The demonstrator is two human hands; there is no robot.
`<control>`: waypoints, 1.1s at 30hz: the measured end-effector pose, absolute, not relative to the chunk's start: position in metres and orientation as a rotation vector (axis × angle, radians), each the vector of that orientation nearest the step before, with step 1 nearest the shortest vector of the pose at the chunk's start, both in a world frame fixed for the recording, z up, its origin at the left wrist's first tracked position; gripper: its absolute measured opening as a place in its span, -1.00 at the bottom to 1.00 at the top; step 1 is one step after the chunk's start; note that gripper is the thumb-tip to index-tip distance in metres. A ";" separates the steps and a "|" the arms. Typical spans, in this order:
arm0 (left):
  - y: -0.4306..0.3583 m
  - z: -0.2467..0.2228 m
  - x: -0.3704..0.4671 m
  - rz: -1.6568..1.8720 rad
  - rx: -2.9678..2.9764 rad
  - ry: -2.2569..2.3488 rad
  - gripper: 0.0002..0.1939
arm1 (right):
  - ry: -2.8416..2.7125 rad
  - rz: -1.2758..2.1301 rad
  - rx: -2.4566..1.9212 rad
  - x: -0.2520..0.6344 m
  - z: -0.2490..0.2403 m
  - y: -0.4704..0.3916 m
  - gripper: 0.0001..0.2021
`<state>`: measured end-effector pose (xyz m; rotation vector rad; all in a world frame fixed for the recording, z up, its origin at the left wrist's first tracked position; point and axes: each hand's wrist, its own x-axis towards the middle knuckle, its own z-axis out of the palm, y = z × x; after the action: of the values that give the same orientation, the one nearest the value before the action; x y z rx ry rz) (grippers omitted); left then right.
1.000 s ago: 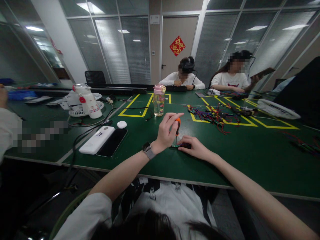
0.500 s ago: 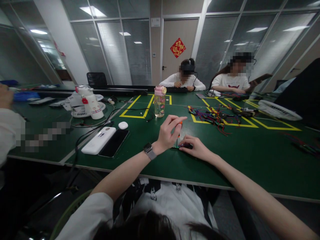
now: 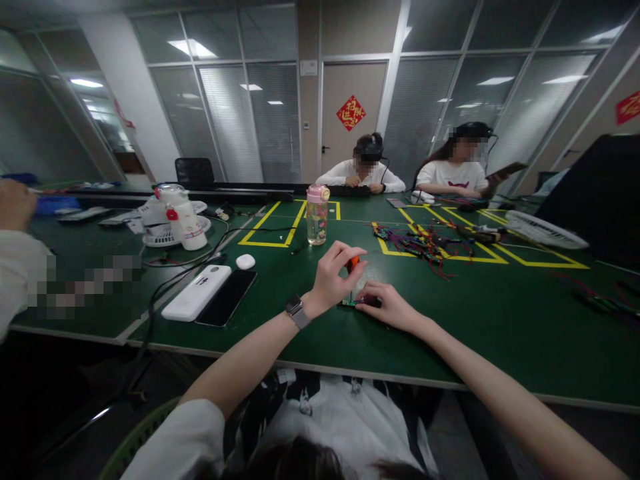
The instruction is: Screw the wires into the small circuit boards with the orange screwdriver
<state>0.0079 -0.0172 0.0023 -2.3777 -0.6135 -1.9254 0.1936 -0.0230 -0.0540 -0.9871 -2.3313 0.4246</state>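
My left hand (image 3: 334, 272), with a watch on its wrist, is closed around the orange handle of a screwdriver (image 3: 355, 262). The tool stands upright, its thin shaft running down to a small green circuit board (image 3: 349, 303) on the table. Whether the tip sits in a screw is too small to tell. My right hand (image 3: 389, 304) pinches the board's right end, near some dark wires, and rests on the tabletop. Its fingers partly hide that end of the board.
On the green table (image 3: 475, 320) stand a pink-lidded bottle (image 3: 317, 217) and a white jug (image 3: 184, 217). A white power bank (image 3: 197, 293), a black phone (image 3: 227, 298) and an earbud case (image 3: 245, 261) lie left. Wire bundles (image 3: 415, 243) lie right. Other people sit around.
My left index finger was stretched out over the handle and is now curled round it. My right hand keeps its grip on the board. The view has tilted up slightly.
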 end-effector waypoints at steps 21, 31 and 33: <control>-0.019 0.001 0.007 -1.920 -2.513 -0.645 -0.75 | -2.321 0.415 -0.991 0.197 -0.056 -0.017 -0.82; -0.018 0.001 0.008 -1.927 -2.530 -0.704 -0.69 | -2.281 0.471 -1.001 0.196 -0.059 -0.016 -0.81; -0.018 0.002 0.008 -1.915 -2.490 -0.721 -0.72 | -2.272 0.495 -1.010 0.196 -0.060 -0.015 -0.80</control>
<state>0.0080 -0.0184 0.0024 -2.4902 -0.7212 -1.9152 0.1962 -0.0146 -0.0595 -1.0102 -2.2721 0.4946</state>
